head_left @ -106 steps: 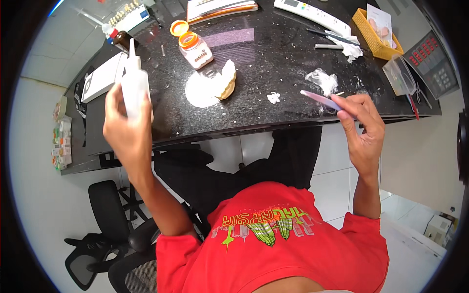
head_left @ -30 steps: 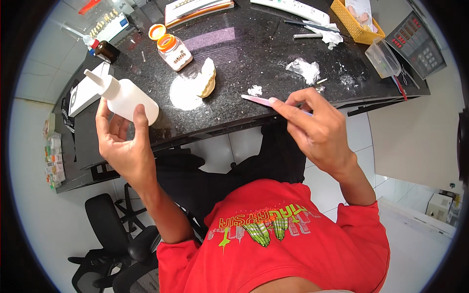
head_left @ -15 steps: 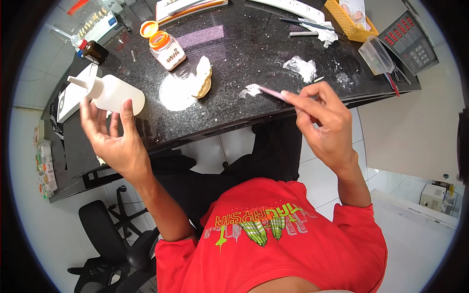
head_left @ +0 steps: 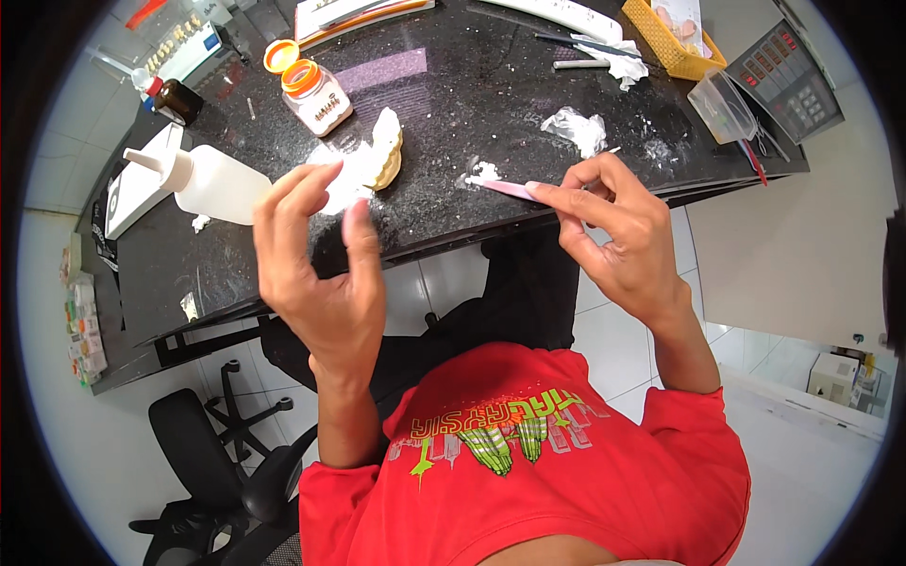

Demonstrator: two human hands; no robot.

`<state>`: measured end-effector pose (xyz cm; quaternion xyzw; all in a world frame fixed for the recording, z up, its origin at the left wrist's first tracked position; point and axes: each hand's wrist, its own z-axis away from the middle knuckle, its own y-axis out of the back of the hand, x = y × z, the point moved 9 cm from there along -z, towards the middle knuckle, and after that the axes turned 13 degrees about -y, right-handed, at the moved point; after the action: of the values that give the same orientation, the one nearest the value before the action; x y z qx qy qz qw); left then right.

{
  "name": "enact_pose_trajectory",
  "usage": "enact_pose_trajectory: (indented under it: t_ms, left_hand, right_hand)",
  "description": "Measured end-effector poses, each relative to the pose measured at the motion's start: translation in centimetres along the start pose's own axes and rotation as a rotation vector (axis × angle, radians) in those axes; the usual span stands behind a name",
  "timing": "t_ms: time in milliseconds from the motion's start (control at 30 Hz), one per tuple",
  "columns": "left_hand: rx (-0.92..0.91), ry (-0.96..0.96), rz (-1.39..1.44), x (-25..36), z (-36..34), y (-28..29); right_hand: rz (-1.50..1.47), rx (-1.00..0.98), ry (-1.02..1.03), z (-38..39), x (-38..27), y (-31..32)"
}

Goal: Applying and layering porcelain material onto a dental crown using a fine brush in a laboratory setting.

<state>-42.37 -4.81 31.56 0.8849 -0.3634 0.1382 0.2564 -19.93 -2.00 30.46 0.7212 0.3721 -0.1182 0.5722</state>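
My right hand (head_left: pixel 618 231) pinches a slim pink spatula (head_left: pixel 510 189) between thumb and fingers. The spatula's tip rests at a small clump of white paste or powder (head_left: pixel 485 172) on the black speckled countertop (head_left: pixel 444 94). My left hand (head_left: pixel 321 269) hovers over the counter's front edge with its fingers apart, holding nothing. Just beyond it stands a cream dental cast (head_left: pixel 385 162) with white material along its top, beside a bright white patch partly hidden by my fingers. To the left lies a white squeeze bottle (head_left: pixel 219 184) with a pointed nozzle.
An open clear jar (head_left: pixel 321 102) with an orange rim stands behind the cast. Crumpled plastic (head_left: pixel 578 130) lies at right, near a yellow basket (head_left: pixel 675 47), a clear plastic box (head_left: pixel 722 106) and a keypad device (head_left: pixel 788 80). A brown bottle (head_left: pixel 177 101) stands far left.
My left hand has moved right, away from the squeeze bottle toward the cast. The spatula has swung lower, its tip now beside the white clump.
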Motion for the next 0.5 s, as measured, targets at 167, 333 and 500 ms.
enact_pose_trajectory:
  t_ms: [167, 333, 500]
  left_hand:
    - [-0.174, 0.029, -0.061, -0.1, -0.7, -2.4]
    - [-0.219, 0.064, -0.057, -0.2, -0.5, -3.3]
    - [-0.188, 0.071, -0.056, -0.6, -0.2, -3.1]
  right_hand:
    - [-0.011, 0.008, -0.006, 0.4, 0.0, -0.3]
    - [-0.001, 0.073, -0.074, 0.5, 0.9, 0.2]
    - [-0.02, 0.091, -0.096, 0.1, 1.3, 0.4]
